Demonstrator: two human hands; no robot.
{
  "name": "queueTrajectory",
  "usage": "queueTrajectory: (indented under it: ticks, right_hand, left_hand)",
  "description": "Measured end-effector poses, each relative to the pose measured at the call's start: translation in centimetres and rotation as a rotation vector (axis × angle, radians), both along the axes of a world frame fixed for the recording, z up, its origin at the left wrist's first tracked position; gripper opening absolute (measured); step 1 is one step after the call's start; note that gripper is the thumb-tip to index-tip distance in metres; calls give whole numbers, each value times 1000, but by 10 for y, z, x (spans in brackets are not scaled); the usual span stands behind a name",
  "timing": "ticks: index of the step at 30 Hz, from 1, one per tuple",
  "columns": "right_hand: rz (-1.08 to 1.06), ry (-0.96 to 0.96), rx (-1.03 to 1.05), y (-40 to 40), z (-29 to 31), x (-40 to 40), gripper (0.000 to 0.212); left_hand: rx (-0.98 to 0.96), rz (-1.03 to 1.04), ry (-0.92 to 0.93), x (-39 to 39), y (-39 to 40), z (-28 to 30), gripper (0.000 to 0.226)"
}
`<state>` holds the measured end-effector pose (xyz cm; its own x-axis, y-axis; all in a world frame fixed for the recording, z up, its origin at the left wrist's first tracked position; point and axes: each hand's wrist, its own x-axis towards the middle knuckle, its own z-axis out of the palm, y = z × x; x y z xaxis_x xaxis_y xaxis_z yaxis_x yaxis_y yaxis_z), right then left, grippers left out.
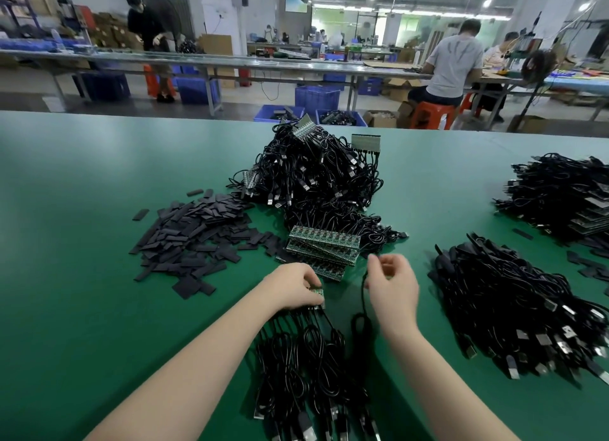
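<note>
My left hand (296,287) grips a strip of small green circuit boards (317,296) whose black USB cables (306,368) trail toward me over the green table (82,292). My right hand (392,284) pinches the end of a single black cable (362,312) that hangs down and loops on the table; what sits between its fingertips is blurred. Just beyond both hands lies a stack of green board strips (321,246) with cables attached.
A big heap of black USB cables with board strips (316,173) rises behind the stack. Flat black sleeves (194,236) are scattered at left. Two cable piles lie at right, the nearer cable pile (514,305) and the farther cable pile (566,197). People work at benches beyond the table.
</note>
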<state>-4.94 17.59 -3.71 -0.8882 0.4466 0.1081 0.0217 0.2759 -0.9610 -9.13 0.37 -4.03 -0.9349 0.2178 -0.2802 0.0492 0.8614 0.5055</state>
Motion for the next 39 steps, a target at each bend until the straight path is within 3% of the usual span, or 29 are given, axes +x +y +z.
queueTrajectory:
  ticks: [3,7,10,12,13,15,17,20,22,25,30,35,37,39]
  right_hand:
    - [44,234,-48,-4,36,12,9]
    - [265,348,-97,-27,72,22,13]
    - [391,289,-428,-45,81,18,7]
    - [402,208,-702,-51,78,10,5]
    - [389,155,-742,-52,73,7,6]
    - [377,27,-646,-51,55,4,9]
    - [400,-83,-332,-46,26,3,7]
    - [425,-91,121,-33,-13,5,10]
    - [435,-52,188,-24,-26,8,16]
    - [441,-19,234,-18,-39,7,20]
    - [434,-20,230,-19,-45,4,19]
    - [442,-13,220,-18,-47,4,18]
    - [437,-8,193,-18,-47,3,15]
    - [418,1,164,-18,-46,2,14]
  left_hand:
    - [-45,10,271,10,-5,0,39]
    - [474,201,575,26,-10,20,35]
    - [629,214,782,32,-16,45,42]
    - [639,268,870,25,-29,56,43]
    - [615,320,878,19,-37,58,43]
    - [482,436,802,3,-60,52,38]
    - [233,475,638,-12,-83,35,34]
    - [-286,317,442,-24,-108,7,39]
    - [-519,172,364,-28,-117,-8,50]
    - [-665,128,396,-31,-121,-18,50]
    - [-711,119,529,-30,-118,-15,25]
    - [-793,110,616,-24,-114,-17,19]
    - [-584,190,730,-19,-106,-14,19]
    - [-208,227,809,-11,-87,-6,23]
